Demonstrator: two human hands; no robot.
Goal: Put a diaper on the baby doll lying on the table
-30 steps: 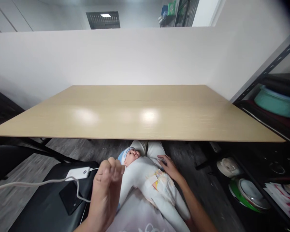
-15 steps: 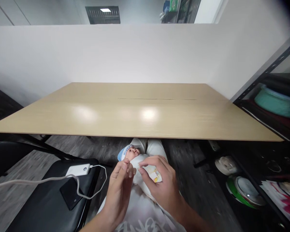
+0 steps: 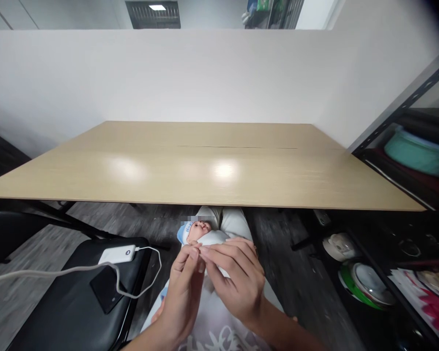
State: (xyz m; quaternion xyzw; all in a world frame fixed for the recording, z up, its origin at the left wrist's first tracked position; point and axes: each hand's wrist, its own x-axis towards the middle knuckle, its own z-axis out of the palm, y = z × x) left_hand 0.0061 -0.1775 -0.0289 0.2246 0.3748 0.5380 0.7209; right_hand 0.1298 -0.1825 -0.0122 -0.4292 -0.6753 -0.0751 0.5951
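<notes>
A baby doll [image 3: 198, 231] lies across my lap, its head to the left in a blue-and-white cap [image 3: 183, 235] with lettering. My left hand [image 3: 185, 278] is closed in a pinch just below the doll's head. My right hand [image 3: 237, 278] meets it from the right, thumb and fingertips pressed together against the left fingertips. What they pinch, if anything, is too small or hidden to name; a bit of the doll's hand may be there. Both hands cover most of the doll's body in its pale clothing.
A wooden table [image 3: 161, 175] stretches in front of my knees. On the left, a black chair [image 3: 69, 297] holds a white power bank [image 3: 117, 254] with a cable and a dark phone [image 3: 105, 290]. At right stands a dark shelf with a teal container [image 3: 420, 152] and lidded dishes [image 3: 369, 282].
My right hand has moved left, and its spread thumb and fingers have closed at my left fingertips. The patterned yellow patch on the doll is now covered. The view has shifted slightly.
</notes>
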